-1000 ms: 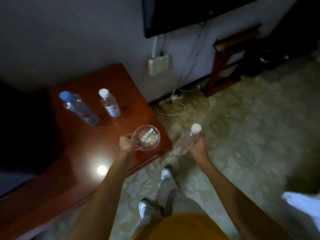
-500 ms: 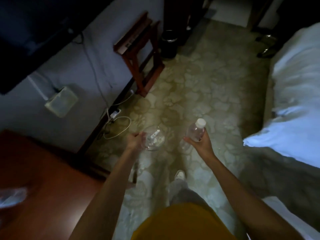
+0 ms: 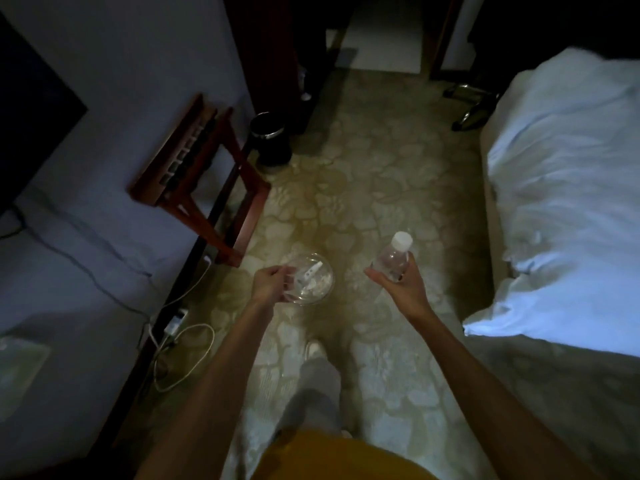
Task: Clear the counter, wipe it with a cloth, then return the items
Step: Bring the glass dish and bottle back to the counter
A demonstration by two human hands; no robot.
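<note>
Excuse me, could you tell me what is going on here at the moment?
A person stands on the patterned floor between a wall and a bed, carrying two things. The left hand holds a clear glass bowl by its rim; the right hand holds a small white-capped bottle. Neither has been set down.

Both hands (image 3: 337, 287) forward, fingers clasped

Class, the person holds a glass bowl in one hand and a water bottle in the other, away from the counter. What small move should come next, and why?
Probably set both down on the bed. The left hand grips the bowl and the right hand the bottle, so neither is free for a cloth, and the bed lies close on the right.
</note>
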